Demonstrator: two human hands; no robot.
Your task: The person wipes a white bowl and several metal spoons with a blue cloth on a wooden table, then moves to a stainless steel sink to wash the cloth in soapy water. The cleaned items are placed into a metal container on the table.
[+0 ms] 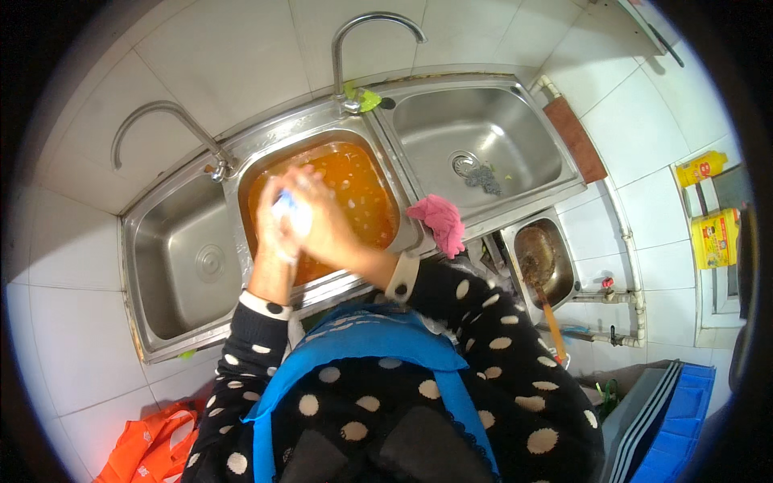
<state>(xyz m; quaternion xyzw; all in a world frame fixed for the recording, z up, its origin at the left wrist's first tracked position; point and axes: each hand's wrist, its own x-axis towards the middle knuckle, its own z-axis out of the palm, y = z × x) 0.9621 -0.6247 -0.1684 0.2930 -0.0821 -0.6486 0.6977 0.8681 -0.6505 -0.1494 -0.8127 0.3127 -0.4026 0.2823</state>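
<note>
My left hand [269, 224] and my right hand [323, 211] come together around a small white and blue item [294, 212]. Motion blur and the fingers hide its shape, so I cannot tell exactly what it is. Both hands are above the middle sink basin [395, 181], which holds cloudy orange water [362, 208] with pale bits or bubbles on its surface. A pink cloth [439, 222] hangs over the front rim, to the right of my right hand.
Left is a steel basin [175, 265]; right, another basin [513, 133] with steel wool [483, 179]. Two curved faucets [336, 60] rise behind. A green cloth [365, 99] lies at one faucet's base. Lower right are a dirty metal basin [537, 250] and a blue crate [676, 422].
</note>
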